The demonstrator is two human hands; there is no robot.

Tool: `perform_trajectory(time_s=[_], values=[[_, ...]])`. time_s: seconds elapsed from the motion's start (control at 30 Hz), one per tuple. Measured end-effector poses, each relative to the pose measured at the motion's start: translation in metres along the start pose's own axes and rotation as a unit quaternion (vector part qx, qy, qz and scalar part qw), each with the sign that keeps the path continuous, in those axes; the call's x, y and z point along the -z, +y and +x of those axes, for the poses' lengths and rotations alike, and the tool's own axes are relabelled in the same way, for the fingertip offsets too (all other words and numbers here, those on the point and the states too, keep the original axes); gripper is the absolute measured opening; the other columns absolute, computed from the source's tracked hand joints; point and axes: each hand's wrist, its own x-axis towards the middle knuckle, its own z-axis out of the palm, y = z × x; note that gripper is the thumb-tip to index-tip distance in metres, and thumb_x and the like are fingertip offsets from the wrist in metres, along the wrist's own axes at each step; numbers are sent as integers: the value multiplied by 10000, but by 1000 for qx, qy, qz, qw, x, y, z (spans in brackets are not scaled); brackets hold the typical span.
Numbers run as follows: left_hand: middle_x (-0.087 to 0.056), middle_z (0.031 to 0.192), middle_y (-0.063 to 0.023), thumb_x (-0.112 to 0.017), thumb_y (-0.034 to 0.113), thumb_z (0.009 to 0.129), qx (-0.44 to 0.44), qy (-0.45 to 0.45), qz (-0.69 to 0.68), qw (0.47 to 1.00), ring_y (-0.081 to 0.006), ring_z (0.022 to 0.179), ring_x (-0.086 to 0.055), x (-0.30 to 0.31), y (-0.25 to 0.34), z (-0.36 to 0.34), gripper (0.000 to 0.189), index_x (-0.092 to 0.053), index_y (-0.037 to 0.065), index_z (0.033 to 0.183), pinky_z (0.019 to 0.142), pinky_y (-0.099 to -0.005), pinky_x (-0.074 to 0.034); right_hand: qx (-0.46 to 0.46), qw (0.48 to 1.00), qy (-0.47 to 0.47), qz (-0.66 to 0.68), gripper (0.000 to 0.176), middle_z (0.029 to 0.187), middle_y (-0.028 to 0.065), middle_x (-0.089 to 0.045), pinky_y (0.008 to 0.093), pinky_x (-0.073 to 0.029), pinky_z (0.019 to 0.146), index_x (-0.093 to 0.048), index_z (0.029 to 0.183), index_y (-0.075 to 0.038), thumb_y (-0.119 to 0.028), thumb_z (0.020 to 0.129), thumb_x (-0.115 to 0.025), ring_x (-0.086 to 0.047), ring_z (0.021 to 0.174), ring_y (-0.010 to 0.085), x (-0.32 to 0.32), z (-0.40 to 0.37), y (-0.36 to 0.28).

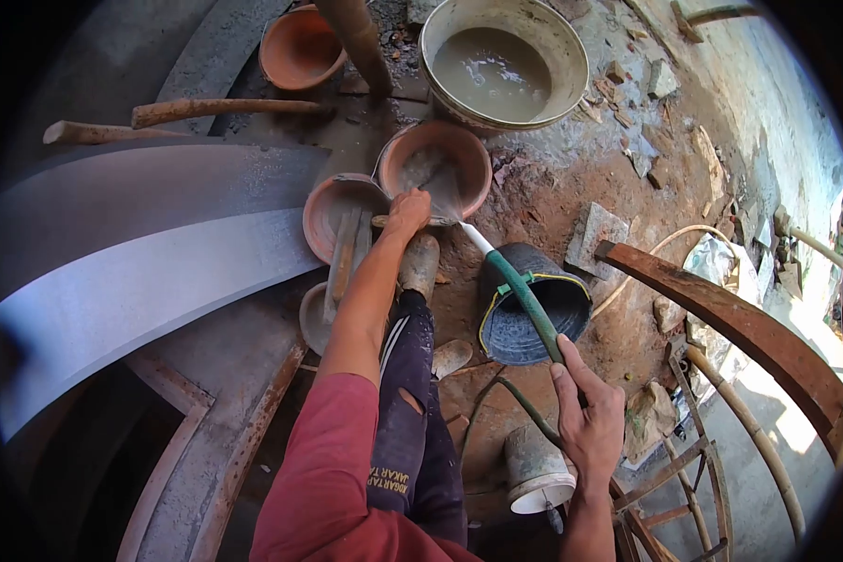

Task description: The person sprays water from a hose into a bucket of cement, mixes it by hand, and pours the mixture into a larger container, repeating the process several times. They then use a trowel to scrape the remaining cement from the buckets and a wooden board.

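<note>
My right hand (588,412) is closed around a green hose (531,304) fitted with a white pipe end (476,237). Water sprays from that end over an orange bucket (482,178). Right at this bucket's near rim, my left hand (408,212) is closed on a short wooden-handled tool (381,221); I cannot tell its kind, as my fingers cover part of it. A second orange bucket (315,220) stands just left, with wooden boards (347,258) leaning in it. To the right, a black bucket (520,351) with a yellow rim lies tilted below the hose.
A large tub (571,70) of murky water stands at the back, near another orange bucket (300,47). A grey curved panel (159,262) lies left. Rubble and a concrete block (598,239) cover the ground at right, beside a wooden beam (731,318). A white-rimmed pail (534,464) lies near my legs.
</note>
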Motion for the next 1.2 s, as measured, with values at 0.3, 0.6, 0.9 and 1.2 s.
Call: perform_trajectory(time_s=[0.3, 0.6, 0.9, 1.2], values=[[-503, 1446, -181, -552, 346, 893, 86, 107, 238, 962, -319, 1365, -451, -68, -16, 97, 462, -646, 104, 1275, 1139, -514, -326, -40, 998, -53, -18, 380, 595, 216, -562, 369, -418, 486, -681, 1245, -73, -69, 866, -704, -536, 442, 314, -4, 65, 12], [-670, 1208, -186, -492, 193, 909, -114, -121, 64, 984, -364, 1111, -645, -76, -35, 113, 340, -681, 66, 1161, 970, -492, -488, -60, 996, -59, 15, 421, 614, 176, -601, 352, -455, 528, -666, 1263, -55, -47, 845, -719, -584, 491, 290, -10, 91, 22], [-590, 1379, -120, -485, 309, 963, 21, -148, 117, 982, -255, 1331, -512, -99, -6, 118, 450, -548, 157, 1382, 1106, -427, -364, -74, 993, -89, 13, 402, 642, 202, -610, 393, -447, 521, -666, 1272, -91, -94, 873, -706, -593, 501, 335, -14, 72, 23], [-332, 1587, -118, -293, 602, 994, 51, -116, 523, 843, -363, 1520, -89, -35, -15, 82, 693, -453, 132, 1478, 1160, -627, 132, -45, 996, -73, 28, 376, 635, 192, -607, 405, -445, 510, -679, 1247, -83, -88, 872, -704, -598, 508, 334, -20, 74, 19]])
